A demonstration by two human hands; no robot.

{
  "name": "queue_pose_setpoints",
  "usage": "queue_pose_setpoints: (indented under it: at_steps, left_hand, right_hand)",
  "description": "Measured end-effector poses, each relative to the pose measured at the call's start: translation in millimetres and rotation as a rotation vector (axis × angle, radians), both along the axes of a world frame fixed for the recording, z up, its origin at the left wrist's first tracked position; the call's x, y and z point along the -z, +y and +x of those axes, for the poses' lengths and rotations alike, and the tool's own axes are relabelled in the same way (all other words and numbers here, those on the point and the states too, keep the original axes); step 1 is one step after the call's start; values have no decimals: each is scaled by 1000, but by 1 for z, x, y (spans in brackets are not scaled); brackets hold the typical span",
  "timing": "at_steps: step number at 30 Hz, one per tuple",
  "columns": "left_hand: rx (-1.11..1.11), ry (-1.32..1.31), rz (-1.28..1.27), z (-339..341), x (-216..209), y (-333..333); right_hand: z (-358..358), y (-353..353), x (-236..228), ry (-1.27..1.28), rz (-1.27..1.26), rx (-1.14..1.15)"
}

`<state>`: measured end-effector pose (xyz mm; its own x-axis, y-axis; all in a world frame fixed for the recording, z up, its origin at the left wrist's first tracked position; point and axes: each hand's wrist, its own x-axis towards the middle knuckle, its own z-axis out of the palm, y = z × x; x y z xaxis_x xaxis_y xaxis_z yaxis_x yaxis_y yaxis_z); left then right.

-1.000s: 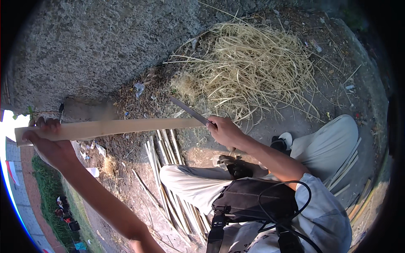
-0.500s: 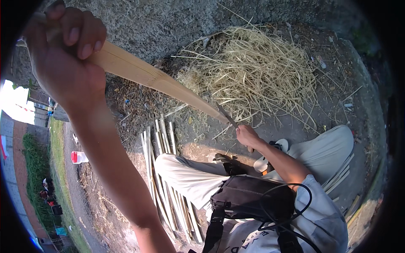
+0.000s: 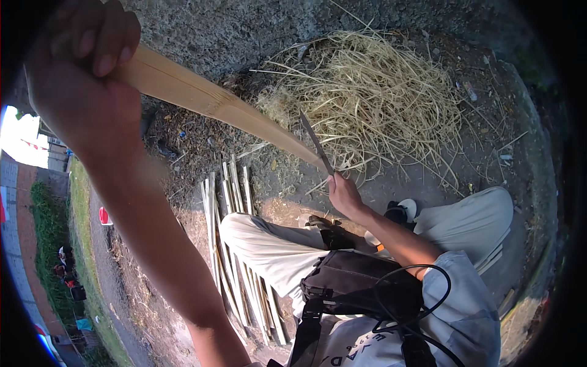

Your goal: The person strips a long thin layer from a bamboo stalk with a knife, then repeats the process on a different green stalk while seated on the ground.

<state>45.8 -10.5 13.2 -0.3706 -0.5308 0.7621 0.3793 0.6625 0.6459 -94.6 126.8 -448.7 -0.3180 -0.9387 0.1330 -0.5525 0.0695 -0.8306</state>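
Note:
At the upper left my left hand (image 3: 85, 92) is raised, its fingers wrapped round the upper end of a long, flat, pale bamboo slat (image 3: 202, 96). The slat slants down to the right and narrows in view toward my other hand. My right hand (image 3: 345, 194) is closed round the handle of a knife (image 3: 316, 140), low in front of my lap. Its dark, narrow blade points up and to the left, crossing the slat's lower end. Whether the edge bites into the bamboo, I cannot tell. The knife handle is mostly hidden in my fist.
A big heap of thin bamboo shavings (image 3: 379, 101) lies beyond my right hand, by a rough grey wall (image 3: 244, 37). Several split bamboo strips (image 3: 232, 244) lie left of my bent leg (image 3: 269, 248). A black bag (image 3: 361, 284) with a looped cable rests at my waist.
My right hand has moved slightly left and up, and more of the knife blade shows, swung more upright. My left hand has shifted a little left with the slat.

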Motion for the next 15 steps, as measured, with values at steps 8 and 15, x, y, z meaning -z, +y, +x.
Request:
queue_pose_setpoints:
  at_steps: [8, 15]
  left_hand:
    - [-53, 119, 88, -14, 10, 28]
    - [116, 67, 134, 48, -9, 34]
  right_hand:
    - [-21, -14, -47, -409, 387, -63]
    - [-57, -1, -146, -566, 157, -19]
